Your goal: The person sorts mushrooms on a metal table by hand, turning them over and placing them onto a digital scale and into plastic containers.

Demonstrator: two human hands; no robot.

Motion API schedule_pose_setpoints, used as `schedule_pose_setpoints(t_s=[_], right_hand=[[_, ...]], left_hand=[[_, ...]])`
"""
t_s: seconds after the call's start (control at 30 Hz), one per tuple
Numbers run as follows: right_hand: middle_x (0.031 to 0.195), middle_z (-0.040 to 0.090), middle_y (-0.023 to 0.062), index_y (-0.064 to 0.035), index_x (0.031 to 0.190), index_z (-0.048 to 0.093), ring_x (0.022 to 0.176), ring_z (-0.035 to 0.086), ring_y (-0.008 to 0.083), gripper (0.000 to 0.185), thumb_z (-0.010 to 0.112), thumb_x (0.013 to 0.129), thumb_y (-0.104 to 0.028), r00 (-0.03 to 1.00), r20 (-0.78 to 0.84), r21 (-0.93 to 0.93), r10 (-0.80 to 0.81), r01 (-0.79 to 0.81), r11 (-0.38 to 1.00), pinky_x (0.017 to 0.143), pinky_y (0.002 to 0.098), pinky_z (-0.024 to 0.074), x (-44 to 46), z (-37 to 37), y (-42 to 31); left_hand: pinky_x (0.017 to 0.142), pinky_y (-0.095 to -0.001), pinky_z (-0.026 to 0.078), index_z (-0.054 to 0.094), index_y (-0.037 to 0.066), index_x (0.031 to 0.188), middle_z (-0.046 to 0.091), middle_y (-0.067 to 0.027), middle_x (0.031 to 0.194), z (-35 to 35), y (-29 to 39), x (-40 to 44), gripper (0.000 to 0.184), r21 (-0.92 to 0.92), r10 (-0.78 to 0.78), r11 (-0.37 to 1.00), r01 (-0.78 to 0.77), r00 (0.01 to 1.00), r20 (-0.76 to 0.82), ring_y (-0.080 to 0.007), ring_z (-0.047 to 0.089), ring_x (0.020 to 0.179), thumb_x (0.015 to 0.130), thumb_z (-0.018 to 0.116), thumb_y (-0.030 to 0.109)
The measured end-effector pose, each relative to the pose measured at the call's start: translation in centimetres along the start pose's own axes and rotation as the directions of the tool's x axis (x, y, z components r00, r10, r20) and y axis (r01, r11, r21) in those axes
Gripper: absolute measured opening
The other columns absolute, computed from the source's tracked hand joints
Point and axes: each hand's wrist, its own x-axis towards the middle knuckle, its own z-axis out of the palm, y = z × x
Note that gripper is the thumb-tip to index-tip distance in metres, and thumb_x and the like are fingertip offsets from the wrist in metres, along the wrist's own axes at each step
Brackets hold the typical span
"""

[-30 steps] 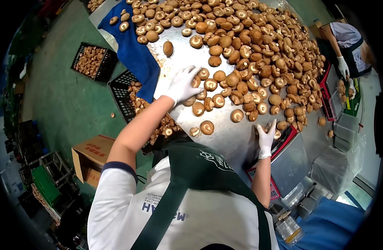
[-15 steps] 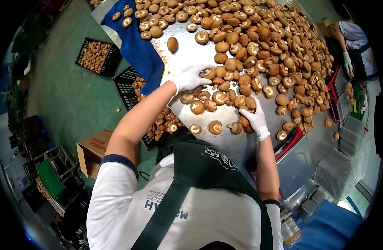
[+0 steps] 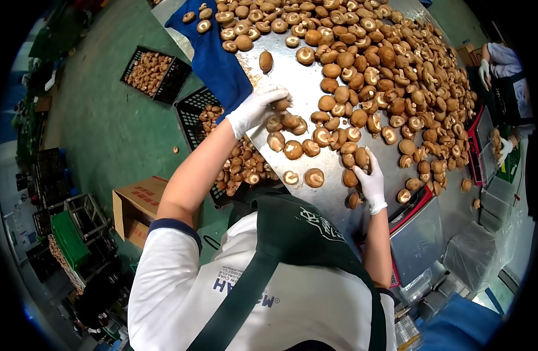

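Note:
My left hand [image 3: 258, 109], in a white glove, is closed around a brown shiitake mushroom [image 3: 282, 105] at the table's left edge. Just below it, several shiitakes lie close together, among them a cap with pale spots [image 3: 293, 150]. My right hand [image 3: 371, 182], gloved too, has thumb and fingers around another shiitake [image 3: 362, 157] on the metal table [image 3: 313, 202]. Beside its thumb lie a darker cap [image 3: 350, 178] and, lower down, one on its side [image 3: 354, 200]. A large heap of shiitakes [image 3: 397, 76] covers the far and right side.
Below the left edge stands a black crate [image 3: 190, 126] of mushrooms, with another crate [image 3: 172, 82] farther off. A blue cloth [image 3: 222, 67] hangs over that edge. A cardboard box [image 3: 141, 202] sits on the floor. At right are a red-edged scale [image 3: 418, 234] and a co-worker's gloved hand [image 3: 484, 74].
My left hand has drawn back toward the table's left edge with a mushroom. My right hand stays near its cluster, where a low mushroom has shifted nearer me. The camera view has shifted slightly.

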Motion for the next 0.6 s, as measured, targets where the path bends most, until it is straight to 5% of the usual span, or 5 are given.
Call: schedule_pose_setpoints(t_s=[0.07,0.17,0.33,0.47,0.6], right_hand=[[0.133,0.058,0.0146,-0.0019,0.145,0.042,0.118,0.059,0.0212,0.064,0.07,0.088,-0.008,1.0,-0.024,0.031,0.003,-0.002,1.0,0.101,0.0322,0.0473,-0.8,-0.4,0.6],[0.136,0.055,0.015,-0.0012,0.144,0.044,0.123,0.056,0.0235,0.061,0.069,0.089,-0.01,0.981,-0.174,-0.181,-0.083,0.051,0.982,0.104,0.0333,0.0445,-2.0,-0.8,0.8],[0.135,0.053,0.0174,-0.002,0.144,0.045,0.126,0.052,0.0263,0.064,0.07,0.087,-0.016,0.941,-0.322,-0.432,-0.103,-0.049,0.901,0.104,0.0349,0.0422,-4.8,-2.2,1.3],[0.127,0.052,0.0169,-0.0033,0.148,0.04,0.105,0.057,0.0245,0.077,0.076,0.082,-0.021,0.953,-0.302,-0.433,-0.032,-0.108,0.895,0.093,0.0318,0.0463,-8.6,-3.1,3.7],[0.125,0.051,0.0151,-0.0034,0.154,0.025,0.081,0.06,0.014,0.09,0.078,0.081,-0.011,0.955,-0.252,-0.17,0.155,-0.201,0.965,0.076,0.0272,0.052,-9.2,-0.4,3.7]], left_hand=[[0.073,-0.0232,0.05,0.066,0.003,0.086,0.062,0.001,0.07,0.1,0.5,0.6,0.019,0.438,0.073,0.899,-0.016,0.991,-0.114,-0.0111,0.062,0.071,0.092,0.067,0.021],[0.078,-0.0364,0.054,0.07,0.006,0.105,0.069,-0.0101,0.094,2.5,-0.7,0.9,0.026,0.936,0.25,0.261,-0.235,0.953,0.17,-0.0244,0.069,0.087,0.087,0.067,0.024],[0.084,-0.042,0.053,0.063,0.013,0.119,0.06,-0.0132,0.112,5.4,-4.5,1.4,0.033,0.946,0.054,-0.257,-0.198,0.974,0.218,-0.033,0.065,0.098,0.087,0.062,0.024],[0.086,-0.0363,0.053,0.064,0.011,0.122,0.067,-0.0178,0.11,4.6,-2.6,1.4,0.039,0.968,-0.019,0.236,-0.082,0.996,0.089,-0.0327,0.066,0.098,0.086,0.065,0.024],[0.09,-0.0313,0.053,0.056,0.004,0.133,0.066,-0.0123,0.116,2.5,-3.0,-0.4,0.045,0.315,-0.152,0.944,0.097,0.976,0.153,-0.0168,0.064,0.102,0.092,0.062,0.02]])
